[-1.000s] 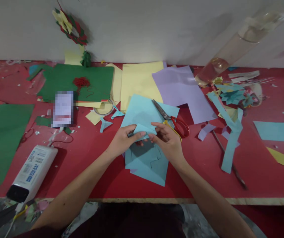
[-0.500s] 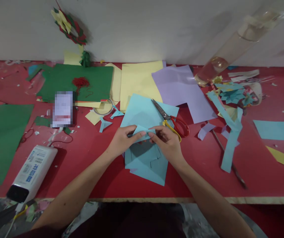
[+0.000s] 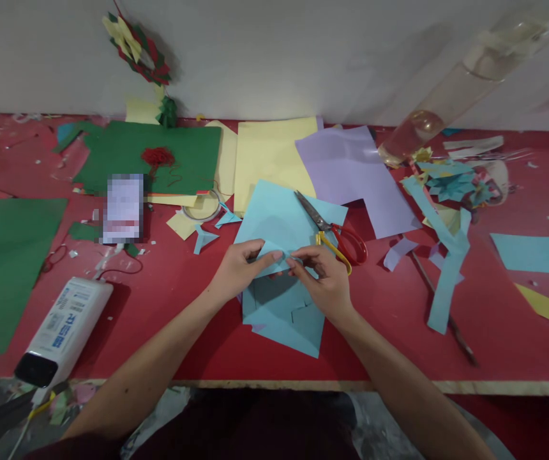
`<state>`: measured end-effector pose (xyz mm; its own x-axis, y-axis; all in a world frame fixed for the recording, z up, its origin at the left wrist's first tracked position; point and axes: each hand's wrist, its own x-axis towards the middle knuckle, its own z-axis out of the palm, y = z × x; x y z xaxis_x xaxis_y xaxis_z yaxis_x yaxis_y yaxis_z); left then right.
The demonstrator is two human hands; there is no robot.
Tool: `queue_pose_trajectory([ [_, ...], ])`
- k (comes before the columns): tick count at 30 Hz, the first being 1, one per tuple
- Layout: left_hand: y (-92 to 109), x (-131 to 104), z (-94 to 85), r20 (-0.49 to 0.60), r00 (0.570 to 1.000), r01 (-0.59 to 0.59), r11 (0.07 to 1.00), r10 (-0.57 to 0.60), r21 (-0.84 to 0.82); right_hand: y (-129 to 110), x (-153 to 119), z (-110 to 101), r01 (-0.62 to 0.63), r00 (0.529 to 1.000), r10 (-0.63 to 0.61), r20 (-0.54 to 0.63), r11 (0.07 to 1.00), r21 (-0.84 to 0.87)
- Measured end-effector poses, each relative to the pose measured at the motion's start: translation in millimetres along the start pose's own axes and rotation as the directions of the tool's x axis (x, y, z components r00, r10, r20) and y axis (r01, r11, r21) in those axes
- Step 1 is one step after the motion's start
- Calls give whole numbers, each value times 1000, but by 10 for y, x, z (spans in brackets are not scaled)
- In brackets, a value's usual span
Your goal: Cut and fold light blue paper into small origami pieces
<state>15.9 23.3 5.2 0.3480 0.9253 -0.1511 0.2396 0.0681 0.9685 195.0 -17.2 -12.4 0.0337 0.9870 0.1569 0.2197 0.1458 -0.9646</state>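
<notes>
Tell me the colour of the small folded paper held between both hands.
Light blue; the folded paper shows best in the head view.

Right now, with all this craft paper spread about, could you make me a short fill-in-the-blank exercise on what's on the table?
1. Both the left hand and the right hand pinch a small folded piece of paper coloured light ____.
2. The scissors have one yellow handle and one ____ handle.
3. The tabletop is coloured ____.
4. The purple sheet lies to the right of the ____ sheet.

Missing words: blue; red; red; yellow
</notes>
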Motion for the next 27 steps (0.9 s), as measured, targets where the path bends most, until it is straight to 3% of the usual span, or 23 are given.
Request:
queue_pose_trajectory([
  [9, 10, 4, -23, -7, 1000, -10, 1000, 10, 10, -61, 58, -80, -6, 1000, 5, 17, 998, 65],
  [18, 3, 4, -24, 63, 998, -8, 999, 11, -43, -35, 84, -76, -218, 976, 217, 27, 966, 141],
  [22, -32, 14, -51, 53, 996, -77, 995, 73, 68, -36, 122, -85, -349, 937, 336, 96, 918, 188],
  [27, -28, 24, -69, 78, 992, -111, 983, 101, 147, -27, 163, -105, -433, 883, 387, 267, 891, 140],
])
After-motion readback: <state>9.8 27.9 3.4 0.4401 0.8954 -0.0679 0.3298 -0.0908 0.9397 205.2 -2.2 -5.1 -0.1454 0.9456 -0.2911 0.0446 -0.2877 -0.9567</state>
